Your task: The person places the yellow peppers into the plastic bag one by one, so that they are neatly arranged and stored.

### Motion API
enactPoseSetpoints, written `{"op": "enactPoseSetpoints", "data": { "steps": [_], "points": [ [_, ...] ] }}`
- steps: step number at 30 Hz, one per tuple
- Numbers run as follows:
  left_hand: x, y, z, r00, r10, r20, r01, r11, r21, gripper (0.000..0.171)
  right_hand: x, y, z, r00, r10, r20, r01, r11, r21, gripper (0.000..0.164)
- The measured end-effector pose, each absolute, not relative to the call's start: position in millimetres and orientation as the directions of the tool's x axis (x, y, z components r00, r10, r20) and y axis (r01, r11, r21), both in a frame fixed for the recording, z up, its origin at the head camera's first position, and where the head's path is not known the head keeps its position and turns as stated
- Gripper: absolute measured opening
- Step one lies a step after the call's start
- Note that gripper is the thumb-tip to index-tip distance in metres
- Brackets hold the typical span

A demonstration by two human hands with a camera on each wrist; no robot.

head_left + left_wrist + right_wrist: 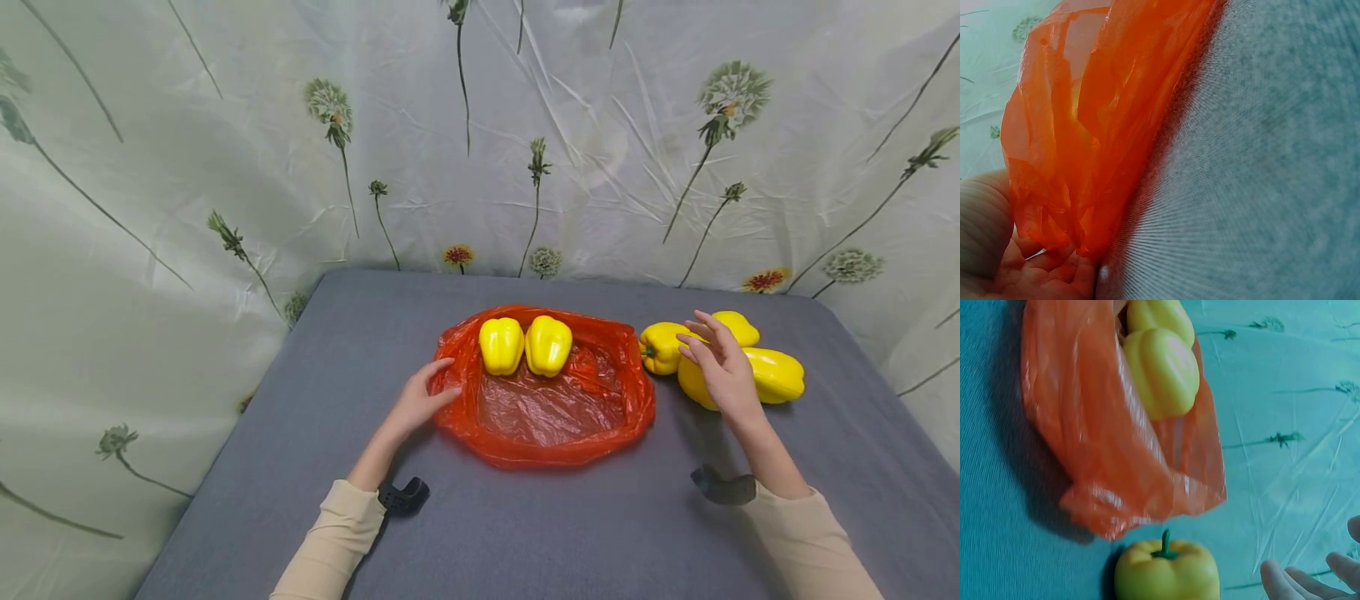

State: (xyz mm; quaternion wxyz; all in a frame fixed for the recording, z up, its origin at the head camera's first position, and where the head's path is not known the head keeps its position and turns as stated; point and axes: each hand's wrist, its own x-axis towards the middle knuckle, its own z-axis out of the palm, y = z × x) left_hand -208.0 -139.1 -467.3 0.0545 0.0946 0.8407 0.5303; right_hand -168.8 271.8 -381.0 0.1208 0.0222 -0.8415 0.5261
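Note:
A red plastic bag (525, 454) lies spread with its mouth upward. Inside it, along the back side, two yellow bell peppers (502, 346) sit side by side. My left hand (423, 398) is at the bag's left edge, thumb and fingers apart and loosely bent; in the left wrist view the bag's gathered film (1079, 206) reaches down to the fingers. Over several more yellow bell peppers (776, 375) to the right of the bag hovers my right hand (726, 371), fingers spread with nothing between them. It partly hides the peppers below.
The grey cloth-covered table (360, 333) carries the bag and peppers. A pale curtain (600, 167) printed with dandelions hangs behind and on the left. One pepper with a green stem (1166, 572) lies close beside the bag's right end.

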Motion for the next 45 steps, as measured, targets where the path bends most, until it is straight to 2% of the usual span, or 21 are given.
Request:
{"op": "enactPoseSetpoints", "data": {
  "steps": [7, 14, 22, 31, 37, 40, 43, 45],
  "points": [
    [-208, -139, -467, -0.977, 0.215, 0.009, 0.102, 0.421, 0.901, 0.054, -169, 285, -387, -0.921, 0.271, 0.281, -0.125, 0.479, -0.869, 0.047],
    [-208, -139, -468, -0.974, 0.226, 0.017, 0.116, 0.433, 0.894, 0.054, -169, 294, -393, -0.901, 0.393, 0.184, 0.056, 0.525, -0.849, 0.047],
    [-207, -139, -469, -0.973, 0.229, 0.014, 0.115, 0.436, 0.892, 0.054, -166, 305, -403, -0.945, 0.307, 0.108, 0.093, 0.572, -0.815, 0.055],
    [-195, -134, -444, -0.972, 0.235, -0.024, 0.080, 0.423, 0.903, 0.054, -157, 305, -419, -0.919, 0.284, 0.274, -0.066, 0.574, -0.816, 0.052],
    [-201, -137, -456, -0.969, 0.246, 0.009, 0.119, 0.439, 0.891, 0.054, -150, 298, -425, -0.900, 0.282, 0.332, -0.123, 0.567, -0.815, 0.057],
    [-194, -135, -443, -0.970, 0.245, -0.005, 0.103, 0.426, 0.899, 0.054, -146, 295, -426, -0.899, 0.292, 0.327, -0.092, 0.604, -0.792, 0.061],
    [-186, -131, -425, -0.969, 0.247, -0.023, 0.087, 0.427, 0.900, 0.054, -142, 295, -425, -0.914, 0.300, 0.271, -0.014, 0.647, -0.762, 0.064],
    [-187, -131, -426, -0.968, 0.249, -0.017, 0.095, 0.431, 0.897, 0.055, -141, 294, -424, -0.929, 0.299, 0.217, 0.039, 0.664, -0.747, 0.066]
  ]
}}
